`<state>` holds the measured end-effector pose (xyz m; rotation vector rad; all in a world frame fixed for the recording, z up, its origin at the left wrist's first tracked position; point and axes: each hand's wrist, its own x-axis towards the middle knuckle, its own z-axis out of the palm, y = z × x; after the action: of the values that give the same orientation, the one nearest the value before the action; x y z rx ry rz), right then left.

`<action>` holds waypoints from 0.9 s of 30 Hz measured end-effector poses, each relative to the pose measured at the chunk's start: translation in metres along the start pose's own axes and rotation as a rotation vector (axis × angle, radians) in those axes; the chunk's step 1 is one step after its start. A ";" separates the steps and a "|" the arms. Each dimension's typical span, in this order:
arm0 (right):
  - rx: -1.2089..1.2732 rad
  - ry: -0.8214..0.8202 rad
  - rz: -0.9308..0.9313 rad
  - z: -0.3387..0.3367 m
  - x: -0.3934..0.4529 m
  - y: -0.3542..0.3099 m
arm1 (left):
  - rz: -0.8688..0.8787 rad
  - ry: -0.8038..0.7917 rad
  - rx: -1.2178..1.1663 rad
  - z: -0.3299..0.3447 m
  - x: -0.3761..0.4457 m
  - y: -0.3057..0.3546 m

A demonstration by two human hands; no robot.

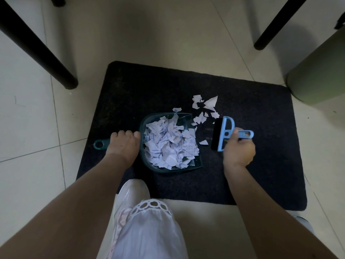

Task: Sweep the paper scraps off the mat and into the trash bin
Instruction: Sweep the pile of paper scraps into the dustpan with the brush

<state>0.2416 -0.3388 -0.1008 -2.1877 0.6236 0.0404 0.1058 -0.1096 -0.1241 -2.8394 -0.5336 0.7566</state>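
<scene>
On the dark rectangular mat, the left hand grips the handle of a teal plastic dustpan heaped with white torn paper scraps (a few lie loose beside its mouth). The right hand curls round a light-blue hand brush. A green bin stands at the mat's far right corner.

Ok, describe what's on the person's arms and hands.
Nothing shows on them: both forearms are bare, with no sleeves in view, and the left hand and right hand wear no gloves, rings, watch or bracelet that I can see.
</scene>
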 end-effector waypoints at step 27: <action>-0.173 -0.021 -0.360 0.027 0.045 -0.044 | -0.090 -0.023 -0.048 0.001 0.001 -0.009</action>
<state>0.3058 -0.3149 -0.0971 -2.4327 0.2133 -0.0743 0.1031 -0.1006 -0.1233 -2.8315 -0.6873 0.7708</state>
